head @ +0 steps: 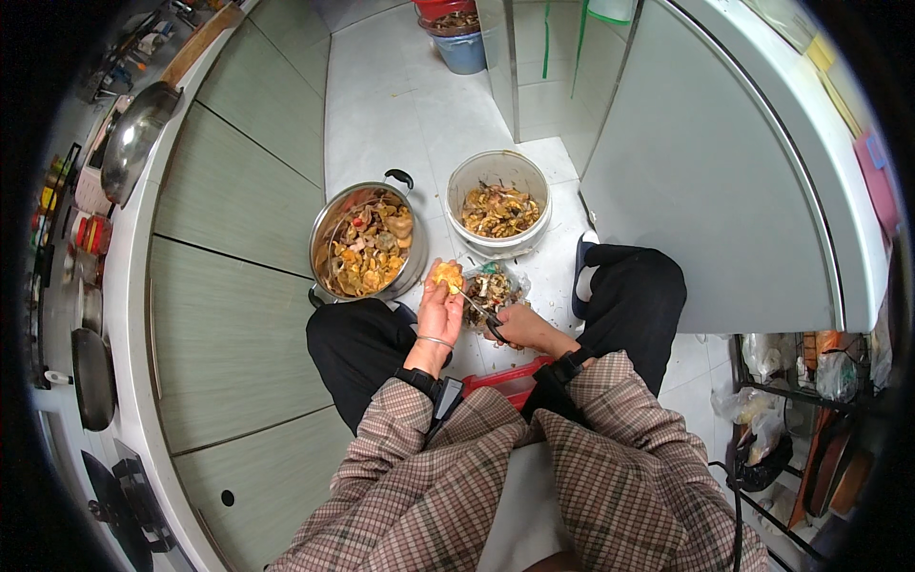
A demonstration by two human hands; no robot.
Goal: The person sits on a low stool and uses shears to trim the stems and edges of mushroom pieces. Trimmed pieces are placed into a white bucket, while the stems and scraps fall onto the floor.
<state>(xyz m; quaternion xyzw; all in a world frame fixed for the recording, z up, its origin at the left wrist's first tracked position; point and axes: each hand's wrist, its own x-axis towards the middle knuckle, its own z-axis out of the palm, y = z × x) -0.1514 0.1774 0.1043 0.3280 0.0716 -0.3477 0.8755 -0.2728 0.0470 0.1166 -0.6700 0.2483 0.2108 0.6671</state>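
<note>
My left hand [439,316] holds a yellow piece that looks like a mushroom [448,274] on its upturned palm and fingers. A pair of scissors [475,303] with dark handles is gripped in my right hand [527,328]; its tips reach the yellow piece. Below the blades, a plastic bag [525,284] on the floor bears dark and pale scraps [490,287]. To the left stands a steel pot [417,247] filled with yellowish-brown mushroom pieces [368,250]. Beyond the bag, a white bucket [498,243] contains more yellow-brown pieces [500,209].
Green-grey cabinets [236,322] line the left, below a counter with a wok [136,143] and a frying pan [93,379]. On the right is a grey refrigerator-like panel [708,179]. A blue bucket [461,53] stands at the far end. A red plastic object [507,379] lies between my legs.
</note>
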